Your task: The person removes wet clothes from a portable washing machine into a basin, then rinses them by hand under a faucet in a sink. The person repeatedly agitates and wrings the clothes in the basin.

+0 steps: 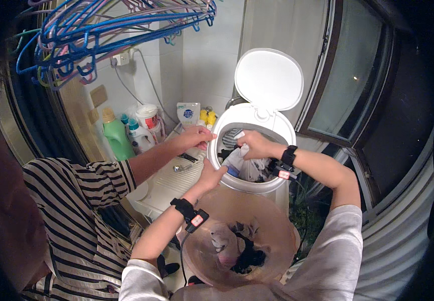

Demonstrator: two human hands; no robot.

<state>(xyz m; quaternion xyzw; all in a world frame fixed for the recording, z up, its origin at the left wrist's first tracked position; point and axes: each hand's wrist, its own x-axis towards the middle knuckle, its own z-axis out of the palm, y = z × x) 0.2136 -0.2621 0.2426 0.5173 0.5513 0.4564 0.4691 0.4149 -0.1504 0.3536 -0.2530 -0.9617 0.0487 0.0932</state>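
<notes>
A white bin-shaped tub (252,186) with its oval lid (268,79) raised holds a heap of clothes, among them a grey striped piece (232,138). My right hand (255,145) is inside its mouth, closed on a white cloth (235,160). My left hand (212,175) grips the tub's near left rim. Below, a large translucent pinkish plastic basin (198,259) holds dark and pale small garments (252,256). Both my wrists wear black straps with cabled devices.
Another person in a striped shirt (77,225) stands at left, a hand (194,138) by the tub's rim. A ribbed washboard sink (168,180), a green detergent bottle (118,139) and other bottles lie beyond. Hangers (126,37) hang above; a window (344,75) stands at right.
</notes>
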